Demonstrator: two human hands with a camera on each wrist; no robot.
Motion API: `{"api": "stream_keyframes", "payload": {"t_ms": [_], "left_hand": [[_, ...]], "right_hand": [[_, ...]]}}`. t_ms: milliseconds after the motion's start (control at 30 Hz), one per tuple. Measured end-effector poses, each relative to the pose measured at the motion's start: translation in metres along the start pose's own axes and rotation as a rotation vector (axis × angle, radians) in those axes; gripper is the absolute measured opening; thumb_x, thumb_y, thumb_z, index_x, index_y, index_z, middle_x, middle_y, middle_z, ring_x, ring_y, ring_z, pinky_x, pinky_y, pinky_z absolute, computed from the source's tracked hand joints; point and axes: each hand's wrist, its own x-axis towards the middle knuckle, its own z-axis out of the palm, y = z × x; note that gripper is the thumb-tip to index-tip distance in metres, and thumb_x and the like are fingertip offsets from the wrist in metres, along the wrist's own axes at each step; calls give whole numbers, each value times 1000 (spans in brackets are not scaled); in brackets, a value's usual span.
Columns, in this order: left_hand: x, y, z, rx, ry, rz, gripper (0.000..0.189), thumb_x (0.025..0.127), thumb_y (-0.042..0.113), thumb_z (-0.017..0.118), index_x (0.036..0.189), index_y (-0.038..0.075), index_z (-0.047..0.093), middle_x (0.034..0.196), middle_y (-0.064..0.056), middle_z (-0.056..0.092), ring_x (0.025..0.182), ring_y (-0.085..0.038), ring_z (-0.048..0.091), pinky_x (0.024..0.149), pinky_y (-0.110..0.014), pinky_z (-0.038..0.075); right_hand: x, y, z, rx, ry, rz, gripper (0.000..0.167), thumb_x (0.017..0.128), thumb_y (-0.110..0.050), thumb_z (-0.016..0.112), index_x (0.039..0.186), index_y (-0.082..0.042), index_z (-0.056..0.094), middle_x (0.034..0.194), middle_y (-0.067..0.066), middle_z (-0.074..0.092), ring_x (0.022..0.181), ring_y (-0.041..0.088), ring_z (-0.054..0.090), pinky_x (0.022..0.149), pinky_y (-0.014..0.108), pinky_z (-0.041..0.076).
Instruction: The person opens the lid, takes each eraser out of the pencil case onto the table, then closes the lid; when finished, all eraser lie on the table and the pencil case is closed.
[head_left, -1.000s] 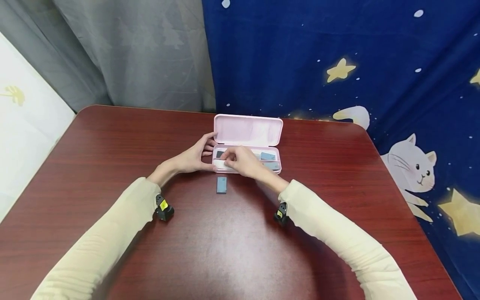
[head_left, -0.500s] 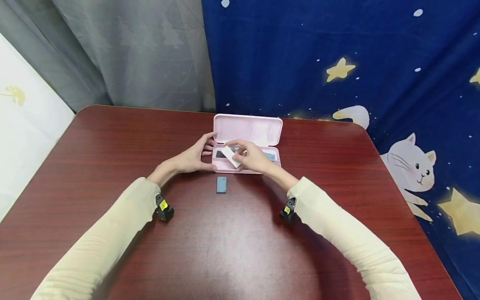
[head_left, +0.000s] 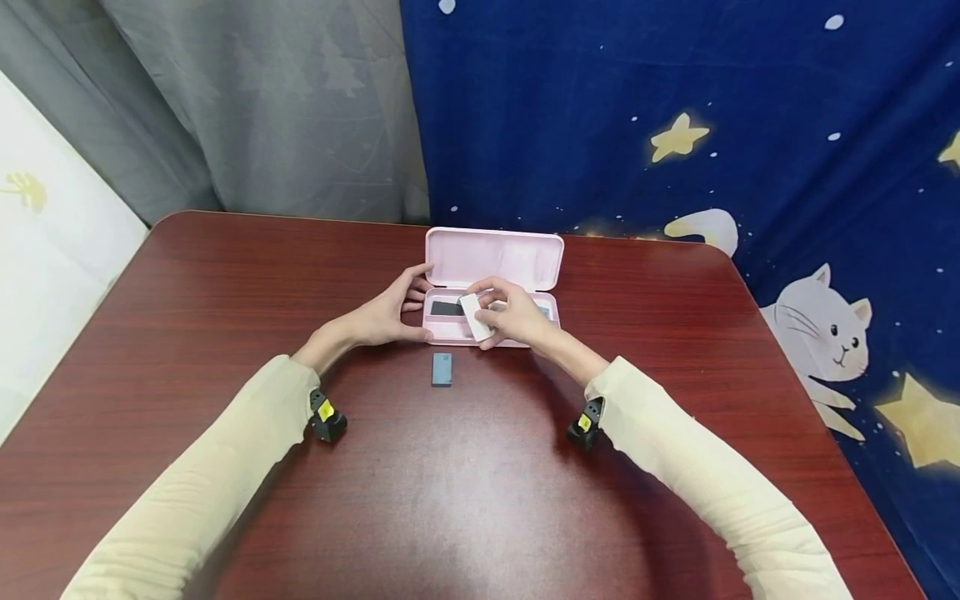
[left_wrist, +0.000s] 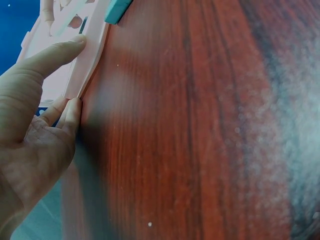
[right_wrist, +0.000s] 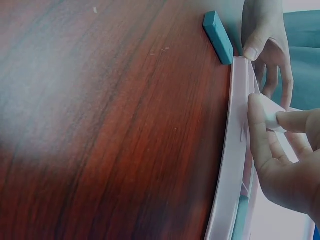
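A pink pencil case (head_left: 492, 260) lies open near the table's back edge, lid tipped back. My left hand (head_left: 386, 317) rests against its left end, thumb on the front rim and straight fingers spread along the end and lid. Above the front compartment, my right hand (head_left: 517, 318) pinches a white eraser (head_left: 474, 317) between thumb and fingers, tilted. Inside the back compartment lies a dark block (head_left: 446, 308); part of a blue block (right_wrist: 241, 217) shows farther right, mostly behind the right hand. On the table before the case sits a blue eraser-like block (head_left: 442, 370).
The reddish-brown wooden table (head_left: 450, 500) extends around the case. Behind it hang a grey curtain (head_left: 300, 108) and a blue curtain (head_left: 555, 117) with stars and a cat. Both wrists carry small black cameras.
The right hand has lifted the white eraser out of the case's front compartment and moved slightly right, turning it more upright. The left hand and the blue block on the table stay put.
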Motion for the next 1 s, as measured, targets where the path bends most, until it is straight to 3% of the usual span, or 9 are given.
{"api": "stream_keyframes", "payload": {"t_ms": [233, 567, 1000], "left_hand": [[1, 0, 0, 12, 0, -5, 103, 75, -6, 79, 151, 3, 10, 134, -25, 33, 122, -37, 39, 108, -48, 32], [-1, 1, 0, 6, 7, 5, 102, 75, -6, 78, 151, 2, 10, 134, -26, 33, 122, -37, 39, 108, -48, 32], [-1, 1, 0, 6, -2, 1, 102, 75, -7, 78, 151, 2, 9, 135, -26, 32, 123, -37, 38, 109, -48, 31]], "right_hand": [[-7, 0, -2, -31, 28, 8, 36, 91, 10, 54, 125, -1, 56, 108, 17, 56, 76, 25, 61, 56, 42, 58], [-23, -1, 1, -8, 51, -7, 33, 89, 12, 54, 121, 3, 53, 99, 15, 52, 70, 22, 58, 52, 42, 57], [-50, 6, 18, 64, 14, 110, 36, 87, 14, 56, 121, 6, 48, 90, 15, 49, 66, 22, 60, 55, 42, 58]]}}
